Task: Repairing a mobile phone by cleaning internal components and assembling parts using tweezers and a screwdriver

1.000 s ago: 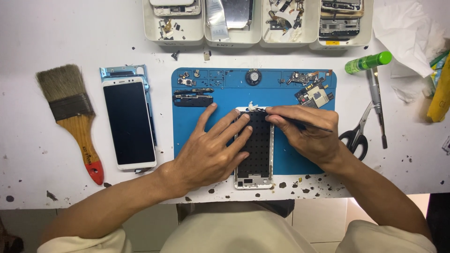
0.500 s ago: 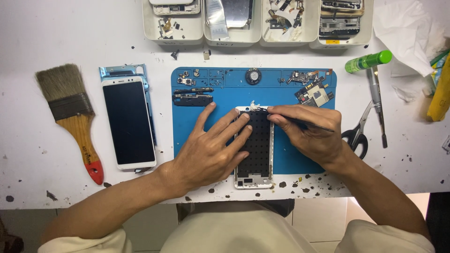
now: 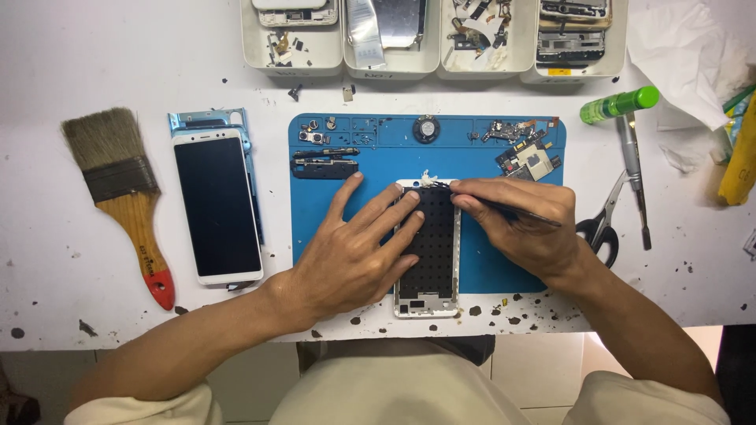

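left hand: left hand [image 3: 354, 252] lies flat, fingers spread, pressing on the opened white-framed phone chassis with black inner panel [image 3: 428, 260]; clamping it down, not wrapped round it
right hand: right hand [image 3: 520, 224] pinched on a thin dark metal pick tool [image 3: 516, 211]; tip sits at the far edge of the chassis beside a small white scrap [image 3: 426, 179]
change: versus the two earlier frames, both hands hold almost the same pose; right fingertips look shifted slightly along the far edge; chassis has not moved; left palm unchanged
meaning: judgement only; work looks like fine prying or picking at the top edge of the frame, in mid-step, nothing lifted free yet
chassis location: near-centre of the blue rubber work mat [image 3: 378, 165], near end overhanging the white speckled table [image 3: 79, 63] edge
left side: white phone with black screen [image 3: 216, 206] lying on a pale blue frame; wooden-handled paintbrush with red tip [image 3: 126, 197] further left
right side: black-handled scissors [image 3: 602, 224]; green cylindrical bottle [image 3: 620, 104]
far side: white parts trays [image 3: 291, 59] with phone components; loose circuit boards [image 3: 528, 157] on the mat's far right
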